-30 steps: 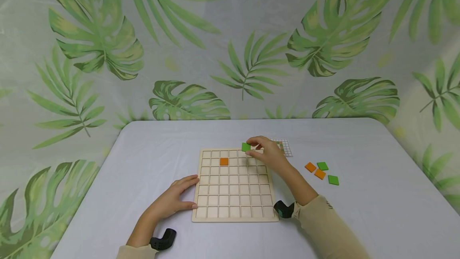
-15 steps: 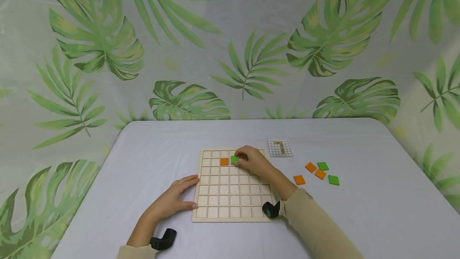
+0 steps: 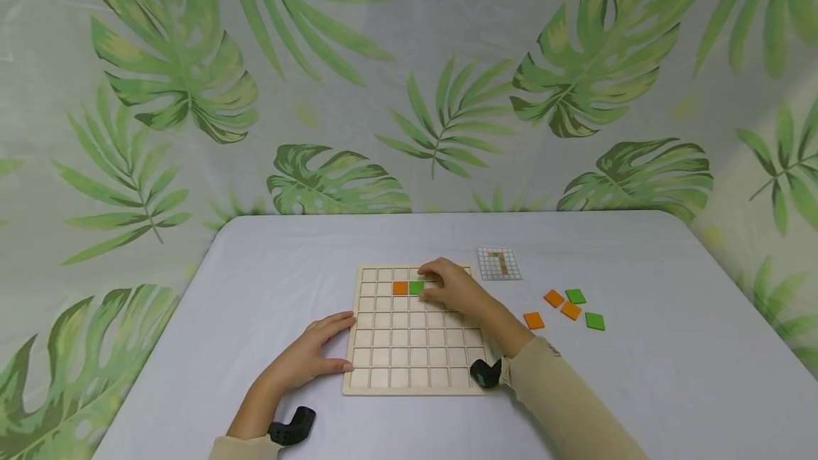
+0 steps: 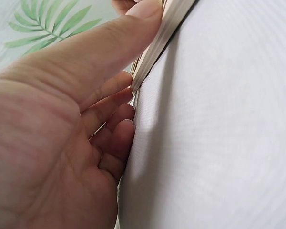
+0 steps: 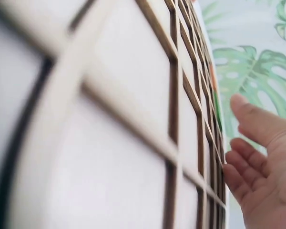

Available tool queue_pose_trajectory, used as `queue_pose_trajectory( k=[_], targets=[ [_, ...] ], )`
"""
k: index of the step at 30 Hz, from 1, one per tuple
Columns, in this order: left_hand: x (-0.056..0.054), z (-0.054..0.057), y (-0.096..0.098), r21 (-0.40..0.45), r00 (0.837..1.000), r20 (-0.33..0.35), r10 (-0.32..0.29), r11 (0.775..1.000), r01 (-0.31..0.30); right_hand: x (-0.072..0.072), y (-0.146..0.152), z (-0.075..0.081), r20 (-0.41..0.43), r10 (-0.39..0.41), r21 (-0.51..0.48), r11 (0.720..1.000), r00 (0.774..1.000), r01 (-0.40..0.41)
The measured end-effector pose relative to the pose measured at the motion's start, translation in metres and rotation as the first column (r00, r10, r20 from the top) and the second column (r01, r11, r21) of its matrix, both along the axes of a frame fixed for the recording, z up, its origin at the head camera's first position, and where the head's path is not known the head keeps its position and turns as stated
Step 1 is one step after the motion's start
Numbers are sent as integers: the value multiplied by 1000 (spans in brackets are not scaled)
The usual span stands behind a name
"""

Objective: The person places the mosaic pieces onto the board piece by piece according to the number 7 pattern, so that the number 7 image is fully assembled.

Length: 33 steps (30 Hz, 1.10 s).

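A wooden grid board [image 3: 409, 357] lies on the table. An orange tile [image 3: 400, 288] and a green tile [image 3: 416, 288] lie side by side in its second row from the far edge. Just right of the green tile, my right hand [image 3: 452, 289] hovers with thumb and fingers parted. The right wrist view shows no tile between the thumb and the loosely bent fingers of that hand [image 5: 269, 162]. My left hand [image 3: 309, 359] rests against the board's left edge, thumb and fingertips touching it, also seen in the left wrist view.
Right of the board lie loose orange tiles [image 3: 533, 321] and green tiles [image 3: 595, 321]. A small card [image 3: 500, 263] printed with a coloured grid pattern lies beyond the board's far right corner. A leaf-print cloth hangs behind the table [image 3: 287, 247].
My right hand has carried the green tile left and down into the cell beside the orange tile, then let it go. The card and one orange tile came into view. The left hand stayed still.
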<state>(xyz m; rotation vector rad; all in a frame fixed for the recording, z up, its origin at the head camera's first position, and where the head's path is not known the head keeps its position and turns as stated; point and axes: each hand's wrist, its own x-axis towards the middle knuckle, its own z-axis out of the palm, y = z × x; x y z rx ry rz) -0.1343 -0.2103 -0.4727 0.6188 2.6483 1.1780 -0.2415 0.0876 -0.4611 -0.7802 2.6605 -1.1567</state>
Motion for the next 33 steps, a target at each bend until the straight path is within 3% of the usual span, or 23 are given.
queue_pose_trajectory(
  k=[6,13,25,33],
  targets=[
    [0,2,2,7,1000,10,5,1000,-5,8,26,14,-2,0,-94,996,1000,-1],
    [0,2,2,-1,1000,6,3,1000,-3,28,70,27,-84,-70,-52,996,994,66],
    [1,0,1,-4,1000,1,9,1000,-9,63,139,16,-103,-132,33,990,986,136],
    [0,0,1,-3,1000,-6,3,1000,-3,73,166,2,-99,-133,87,986,986,142]
  ],
)
